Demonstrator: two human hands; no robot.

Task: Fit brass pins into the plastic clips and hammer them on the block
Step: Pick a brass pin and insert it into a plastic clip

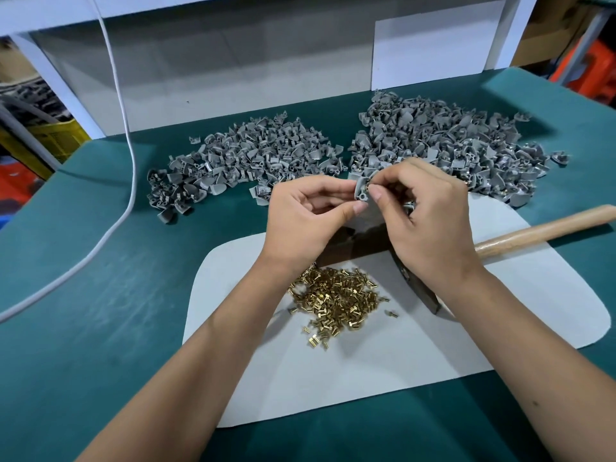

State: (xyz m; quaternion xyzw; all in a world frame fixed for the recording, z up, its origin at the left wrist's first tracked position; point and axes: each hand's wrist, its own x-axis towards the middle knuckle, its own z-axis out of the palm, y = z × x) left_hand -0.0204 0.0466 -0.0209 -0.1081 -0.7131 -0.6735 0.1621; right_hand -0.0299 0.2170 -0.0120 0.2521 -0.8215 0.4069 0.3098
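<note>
The work surface is a table (100, 328) covered in teal cloth. Lying directly on it: a white mat (383, 368) at front centre, two heaps of grey plastic clips, left (240, 158) and right (446, 141), and a white cable (128, 135) at left.

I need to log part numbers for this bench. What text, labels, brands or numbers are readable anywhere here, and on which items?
None: no readable text in this view.
Grey plastic clip pinched between left hand and right hand: no visible marking.
Pile of small brass pins: too small to show any stamp.
Wooden hammer handle: plain.
White paper sheet on the back panel: blank.
</note>
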